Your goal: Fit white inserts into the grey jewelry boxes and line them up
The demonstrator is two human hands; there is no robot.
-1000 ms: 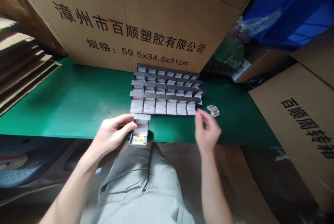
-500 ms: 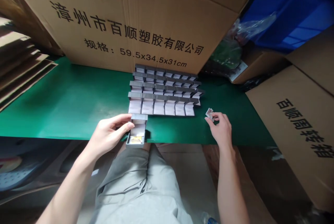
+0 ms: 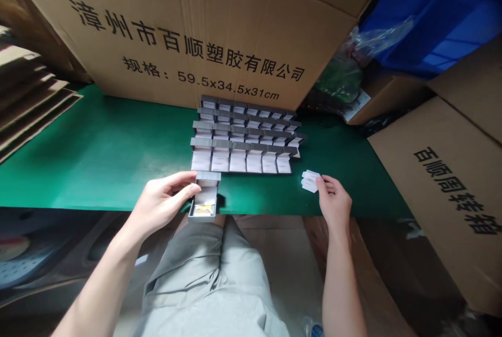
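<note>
Between the thumb and fingers of my left hand (image 3: 164,198) is a small grey box (image 3: 204,195) with its lid raised. A yellow and dark piece shows at the bottom of its white inside. The box is at the front edge of the green table. Off to the right, my right hand (image 3: 333,198) pinches a small white folded card insert (image 3: 309,180) with a notched outline. Beyond my hands, several rows of like grey boxes (image 3: 240,159) stand with lids up and white linings showing.
A large printed carton (image 3: 188,23) stands behind the boxes. Another carton (image 3: 443,195) is at the right, below a blue bin (image 3: 435,23). Flat cardboard sheets (image 3: 31,101) are stacked at the left. Clear plastic bags (image 3: 341,80) lie at the back right of the green table (image 3: 129,154).
My right hand has turned the white card insert, so its flat face now shows, pointing left. My left hand keeps hold of the open box in nearly the same place.
</note>
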